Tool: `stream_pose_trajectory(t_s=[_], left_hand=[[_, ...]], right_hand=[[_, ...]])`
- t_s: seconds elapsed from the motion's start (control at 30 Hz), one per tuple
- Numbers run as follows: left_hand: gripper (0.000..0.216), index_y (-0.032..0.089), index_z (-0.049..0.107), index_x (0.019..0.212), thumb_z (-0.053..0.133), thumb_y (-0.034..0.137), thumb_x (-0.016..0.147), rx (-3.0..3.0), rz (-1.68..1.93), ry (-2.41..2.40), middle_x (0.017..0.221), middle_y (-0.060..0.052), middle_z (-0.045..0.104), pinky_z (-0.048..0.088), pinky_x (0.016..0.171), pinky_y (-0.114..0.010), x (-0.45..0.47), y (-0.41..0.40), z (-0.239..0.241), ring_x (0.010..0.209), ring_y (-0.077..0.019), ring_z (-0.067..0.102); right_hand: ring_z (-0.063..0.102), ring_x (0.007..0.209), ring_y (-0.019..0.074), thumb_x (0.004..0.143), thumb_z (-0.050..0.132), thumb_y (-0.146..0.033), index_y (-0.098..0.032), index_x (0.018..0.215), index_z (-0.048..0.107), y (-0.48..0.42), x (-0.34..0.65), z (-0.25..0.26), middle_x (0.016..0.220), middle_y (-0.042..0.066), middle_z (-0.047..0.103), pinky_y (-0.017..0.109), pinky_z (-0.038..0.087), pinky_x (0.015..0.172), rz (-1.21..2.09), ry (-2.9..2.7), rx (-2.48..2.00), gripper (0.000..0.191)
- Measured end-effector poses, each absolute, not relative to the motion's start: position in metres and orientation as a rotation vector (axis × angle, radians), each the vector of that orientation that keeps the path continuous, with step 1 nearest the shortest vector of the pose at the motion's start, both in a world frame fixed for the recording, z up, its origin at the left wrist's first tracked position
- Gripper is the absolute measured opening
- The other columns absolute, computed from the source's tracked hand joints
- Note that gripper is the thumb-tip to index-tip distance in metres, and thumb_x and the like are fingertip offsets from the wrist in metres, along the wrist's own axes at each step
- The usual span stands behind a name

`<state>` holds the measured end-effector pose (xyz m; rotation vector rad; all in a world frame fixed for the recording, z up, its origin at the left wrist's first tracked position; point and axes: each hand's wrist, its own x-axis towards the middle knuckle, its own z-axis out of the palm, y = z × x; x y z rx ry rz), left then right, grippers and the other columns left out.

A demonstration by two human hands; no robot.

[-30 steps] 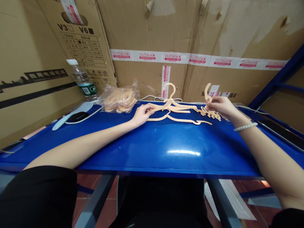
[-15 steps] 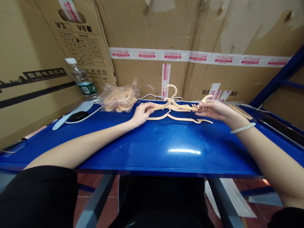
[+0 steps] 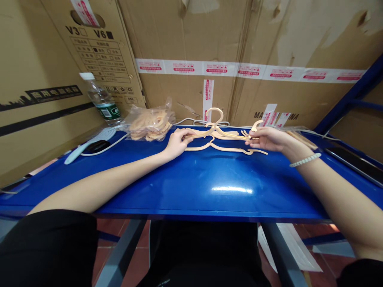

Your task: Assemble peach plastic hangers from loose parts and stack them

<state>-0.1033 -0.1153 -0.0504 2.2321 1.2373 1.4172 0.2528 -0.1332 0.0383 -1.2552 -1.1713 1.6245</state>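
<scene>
Both hands hold a cream plastic clothes hanger (image 3: 229, 135), its hook upright, above the blue tabletop. My left hand (image 3: 176, 144) is closed around the hanger's left arm. In the fingers of my right hand (image 3: 267, 138) is a curved cream hanger end piece (image 3: 257, 125), held at the tip of the right arm. Fingers partly hide the joint, so whether the parts are locked together I cannot tell. Just in front, a second cream hanger (image 3: 228, 149) lies flat on the table, its left end hidden by my left hand. More cream pieces lie behind the held hanger.
A clear plastic bag of cream parts (image 3: 151, 124) lies at left, near a water bottle (image 3: 108, 108), a light blue hairbrush (image 3: 89, 145) and a black mouse (image 3: 97, 146). A dark phone (image 3: 356, 161) is at right. Cardboard (image 3: 191, 36) walls off the back.
My right hand has shifted slightly left, and the end piece in it now meets the held hanger's right tip more closely. My left hand keeps its hold.
</scene>
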Motion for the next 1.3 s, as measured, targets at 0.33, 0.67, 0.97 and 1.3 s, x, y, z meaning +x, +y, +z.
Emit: stream_pose_trajectory(t_s=[0.33,0.67,0.97,1.3], left_hand=[[0.017,0.021,0.076,0.096,0.062,0.020,0.085,2.249,1.410,1.241,0.097,-0.005,0.077,0.049,0.081,-0.036,-0.104,-0.117,-0.050,0.092,-0.0244,0.062],[0.017,0.020,0.077,0.094,0.063,0.017,0.084,2.265,1.413,1.247,0.095,-0.005,0.077,0.048,0.079,-0.035,-0.104,-0.117,-0.050,0.088,-0.0236,0.062],[0.022,0.019,0.076,0.103,0.062,0.033,0.092,2.269,1.351,1.167,0.100,-0.007,0.078,0.048,0.072,-0.032,-0.105,-0.117,-0.049,0.082,-0.0213,0.065],[0.020,0.018,0.073,0.105,0.062,0.030,0.094,2.797,1.092,0.979,0.099,-0.008,0.072,0.052,0.076,-0.030,-0.123,-0.116,-0.029,0.078,-0.0177,0.065]], right_hand=[[0.072,0.072,0.0189,0.083,0.074,0.002,-0.018,0.072,0.053,-0.131,0.253,0.028,0.077,0.005,0.065,0.027,0.064,0.069,1.484,-1.316,-1.233,0.030],[0.069,0.066,0.0176,0.081,0.073,0.001,-0.020,0.071,0.058,-0.134,0.242,0.022,0.070,0.004,0.065,0.025,0.063,0.061,1.207,-1.398,-1.216,0.027],[0.069,0.064,0.0168,0.081,0.081,-0.008,-0.020,0.078,0.057,-0.136,0.240,0.021,0.072,0.003,0.065,0.028,0.063,0.064,1.020,-1.402,-1.152,0.027],[0.066,0.074,0.0174,0.076,0.083,-0.026,-0.024,0.088,0.063,-0.137,0.244,0.028,0.087,0.002,0.065,0.033,0.061,0.074,0.928,-1.393,-1.079,0.023]])
